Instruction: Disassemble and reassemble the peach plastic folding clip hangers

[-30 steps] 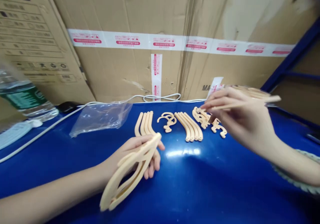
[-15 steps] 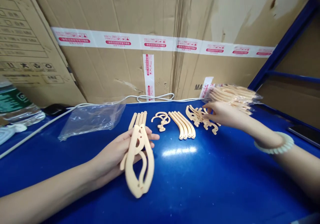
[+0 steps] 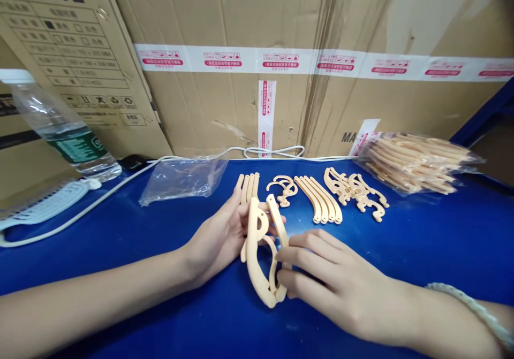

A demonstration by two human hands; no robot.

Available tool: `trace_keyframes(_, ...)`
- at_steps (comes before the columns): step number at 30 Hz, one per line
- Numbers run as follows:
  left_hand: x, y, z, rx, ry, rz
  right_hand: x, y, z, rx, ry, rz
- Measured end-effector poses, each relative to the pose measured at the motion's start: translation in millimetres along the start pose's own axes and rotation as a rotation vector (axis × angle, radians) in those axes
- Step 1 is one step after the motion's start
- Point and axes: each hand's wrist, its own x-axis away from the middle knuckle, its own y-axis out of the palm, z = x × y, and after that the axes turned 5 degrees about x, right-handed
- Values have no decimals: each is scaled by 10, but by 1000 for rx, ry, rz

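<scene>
A beige folding clothes hanger (image 3: 257, 262), its arms joined at the bottom end, is held above the blue table. My left hand (image 3: 219, 236) is closed around its upper left side, with some fingers hidden behind it. On its right arm, which stands apart from the left one at the top, the fingers of my right hand (image 3: 333, 279) are closed. Just beyond lie straight hanger arms (image 3: 251, 185), hook pieces (image 3: 285, 188), a row of curved arms (image 3: 319, 201) and a heap of notched pieces (image 3: 353, 190).
Bagged hanger parts (image 3: 413, 161) are stacked at the back right. A flat clear plastic bag (image 3: 182, 180) lies at the back left, near a white cable (image 3: 132, 180). A water bottle (image 3: 76, 134) and a hairbrush (image 3: 48, 204) are at far left. Cardboard (image 3: 225, 107) stands behind.
My right hand has come from the notched pieces to the hanger and grips its right arm. The arms' upper ends have spread apart. The view has swung left.
</scene>
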Motion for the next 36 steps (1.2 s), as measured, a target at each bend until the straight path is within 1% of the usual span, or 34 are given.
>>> trace_keyframes(3, 32, -8, -39, -166, 19, -58, 16, 21, 16, 78, 32, 12)
trace_keyframes(6, 73, -4, -76, -403, 92, -58, 28, 40, -5, 138, 57, -1)
trace_keyframes(8, 94, 8, -91, -482, 140, -49, 33, 47, -10, 144, 105, -33)
trace_keyframes(9, 100, 17, -96, -482, 148, -40, 35, 50, -5, 146, 131, -46)
trace_keyframes(11, 103, 33, -102, -427, 122, -20, 34, 54, 12, 157, 164, -64)
trace_keyframes(13, 97, 40, -106, -365, 95, -10, 28, 52, 25, 169, 159, -68)
trace_keyframes(16, 72, 23, -106, -312, 80, -7, 24, 21, 15, 221, 84, -32)
trace_keyframes(19, 37, -12, -95, -185, 73, 52, 45, -52, 27, 300, -24, 49)
trace_keyframes(20, 26, -22, -90, -150, 74, 65, 59, -82, 60, 296, -30, 69)
trace_keyframes(22, 13, -33, -82, -130, 71, 52, 97, -141, 190, 230, 38, 97)
trace_keyframes(25, 16, -28, -75, -146, 59, 22, 168, -195, 489, 160, 207, 123)
trace_keyframes(27, 26, -21, -73, -144, 60, 40, 209, -195, 662, 176, 236, 80)
trace_keyframes(29, 37, -17, -72, -150, 60, 50, 230, -165, 750, 157, 217, 13)
trace_keyframes(33, 47, -24, -75, -182, 59, 35, 208, -76, 709, 36, 202, -100)
trace_keyframes(36, 42, -23, -77, -192, 75, 33, 186, -25, 665, 18, 232, -144)
